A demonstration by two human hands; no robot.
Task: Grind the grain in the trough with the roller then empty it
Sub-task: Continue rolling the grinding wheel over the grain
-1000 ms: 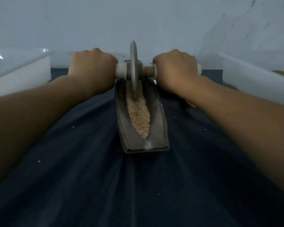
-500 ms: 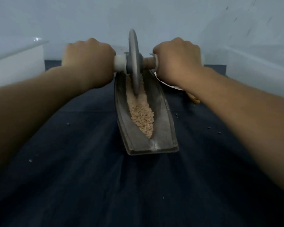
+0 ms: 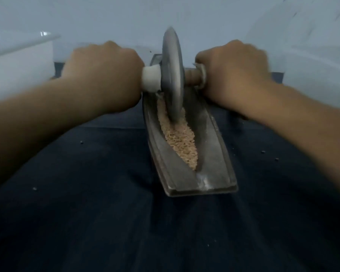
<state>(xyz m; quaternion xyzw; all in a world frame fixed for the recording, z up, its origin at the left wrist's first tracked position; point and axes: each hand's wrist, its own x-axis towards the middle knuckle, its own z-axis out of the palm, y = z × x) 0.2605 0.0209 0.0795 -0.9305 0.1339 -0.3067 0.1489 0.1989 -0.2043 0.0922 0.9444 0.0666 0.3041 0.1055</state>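
Trough (image 3: 186,169) lies lengthwise on dark cloth (image 3: 106,222). Grain (image 3: 182,143) heaped along trough groove, reaching near end. Roller (image 3: 172,75) stands upright on edge in trough, rim bedded in grain at mid-length. Left hand (image 3: 104,73) fisted round roller's left handle; right hand (image 3: 233,70) fisted round right handle. White tub (image 3: 20,61) left of trough. Stray specks on cloth both sides of trough.

- The left hand (image 3: 102,75) and the right hand (image 3: 234,73) are both bare, their outlines soft with blur.
- Behind them the left forearm (image 3: 37,114) and the right forearm (image 3: 302,118) are bare along all that shows, up to the picture's edges.
- Each forearm looks broader the farther it lies from its hand.
- Knuckles show as low rounded bumps; finer detail is too blurred to tell.
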